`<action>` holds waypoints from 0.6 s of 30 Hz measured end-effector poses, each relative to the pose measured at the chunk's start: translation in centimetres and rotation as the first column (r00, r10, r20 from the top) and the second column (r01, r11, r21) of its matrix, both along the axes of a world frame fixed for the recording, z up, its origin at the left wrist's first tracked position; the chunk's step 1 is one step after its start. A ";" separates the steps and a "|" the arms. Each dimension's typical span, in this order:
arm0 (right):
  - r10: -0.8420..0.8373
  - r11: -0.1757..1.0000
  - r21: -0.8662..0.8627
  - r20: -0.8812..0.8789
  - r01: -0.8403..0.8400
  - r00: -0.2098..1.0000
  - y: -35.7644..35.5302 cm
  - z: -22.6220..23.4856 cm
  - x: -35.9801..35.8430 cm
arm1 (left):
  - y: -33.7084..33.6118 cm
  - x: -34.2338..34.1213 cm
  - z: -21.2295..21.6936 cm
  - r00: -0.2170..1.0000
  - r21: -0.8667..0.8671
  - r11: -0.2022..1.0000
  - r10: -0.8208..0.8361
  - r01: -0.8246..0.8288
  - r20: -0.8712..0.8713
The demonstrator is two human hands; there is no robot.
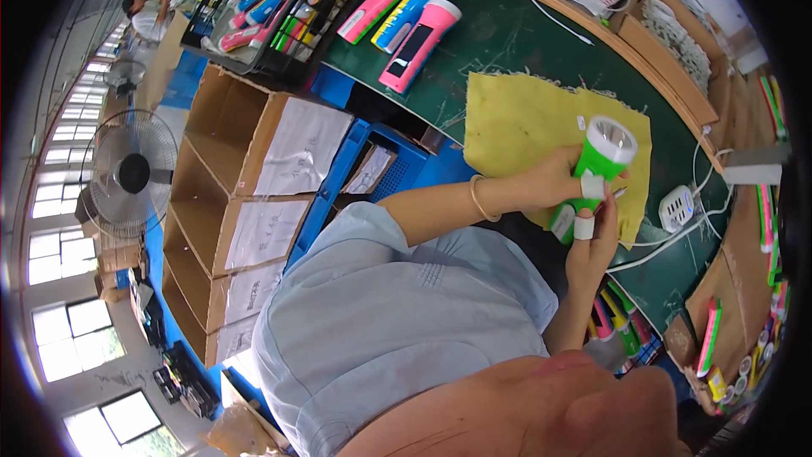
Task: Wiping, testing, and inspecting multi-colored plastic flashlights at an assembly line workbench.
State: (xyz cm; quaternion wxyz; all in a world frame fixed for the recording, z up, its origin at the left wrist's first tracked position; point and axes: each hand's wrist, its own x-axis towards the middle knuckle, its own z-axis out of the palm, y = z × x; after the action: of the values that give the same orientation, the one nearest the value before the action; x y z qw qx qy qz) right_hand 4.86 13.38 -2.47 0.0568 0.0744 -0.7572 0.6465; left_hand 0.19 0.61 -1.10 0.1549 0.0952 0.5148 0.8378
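A green flashlight with a white-rimmed reflector head is held over a yellow cloth on the dark green tabletop. My left hand wraps its body from the left, with a bracelet on that wrist. From below, my right hand grips the flashlight's lower part, its fingers closed round it. White bands circle digits on both hands. Three more flashlights lie on the table beyond: a pink one, a blue and yellow one and another pink one.
A black crate full of colourful flashlights stands at the far left. Cardboard compartments flank my left side. A white power strip with cables sits right of the cloth. Open boxes line the far right; a fan stands left.
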 end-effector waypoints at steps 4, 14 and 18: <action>-0.127 0.991 -0.010 0.142 0.130 0.982 2.6 -0.5 -0.3 | -0.5 -2.7 0.2 0.996 0.092 0.995 -0.033 0.026 0.084; -0.314 0.941 -0.090 0.128 0.326 0.941 2.2 -0.1 0.3 | 1.5 -4.7 2.4 0.919 0.168 0.978 -0.178 0.125 0.352; -0.106 0.980 -0.137 0.258 0.145 0.960 3.3 -0.6 0.6 | 1.3 -4.8 2.5 0.869 0.225 0.964 -0.230 0.142 0.439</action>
State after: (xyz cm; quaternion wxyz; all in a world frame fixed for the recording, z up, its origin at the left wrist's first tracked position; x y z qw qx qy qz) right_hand 5.48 16.67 -3.05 0.0079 -0.0605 -0.7092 0.7024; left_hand -4.58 1.95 1.36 0.3434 -0.0430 0.3715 0.8615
